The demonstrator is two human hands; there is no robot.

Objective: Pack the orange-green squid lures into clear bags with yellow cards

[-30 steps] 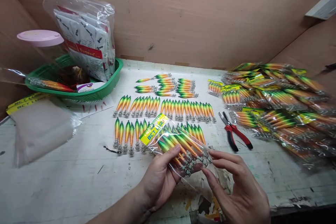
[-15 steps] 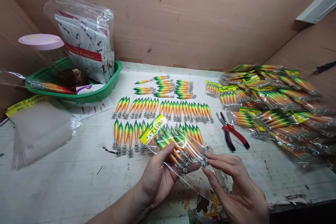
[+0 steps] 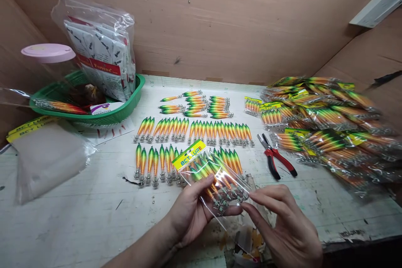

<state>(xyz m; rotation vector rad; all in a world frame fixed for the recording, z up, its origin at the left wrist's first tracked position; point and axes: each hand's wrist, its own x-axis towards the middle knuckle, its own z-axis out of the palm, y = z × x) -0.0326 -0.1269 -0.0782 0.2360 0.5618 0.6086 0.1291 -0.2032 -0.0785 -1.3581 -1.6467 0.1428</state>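
A clear plastic bag [image 3: 224, 167] with a yellow "BCT LURE" header holds several green and orange squid jigs, their hooks toward the lower right. My left hand [image 3: 194, 209] is closed on the bag, thumb on top and fingers beneath. The thumb and fingertips of my right hand [image 3: 281, 220] pinch at its right side, by the hooks. Whether they grip the plastic or a hook inside cannot be made out. Behind the bag, rows of loose squid jigs [image 3: 171, 129] lie on the table, part of the front row hidden by the bag.
Red-handled pliers [image 3: 276, 157] lie right of the jigs, beside a heap of filled bags [image 3: 329, 117]. On the left stand a green basket [image 3: 122, 111] with packets and a pink-lidded container [image 3: 48, 52]. Flat header bags [image 3: 50, 155] lie in front of it.
The bag has shifted slightly right and turned so that its header text reads more clearly. Both hands stay on it.
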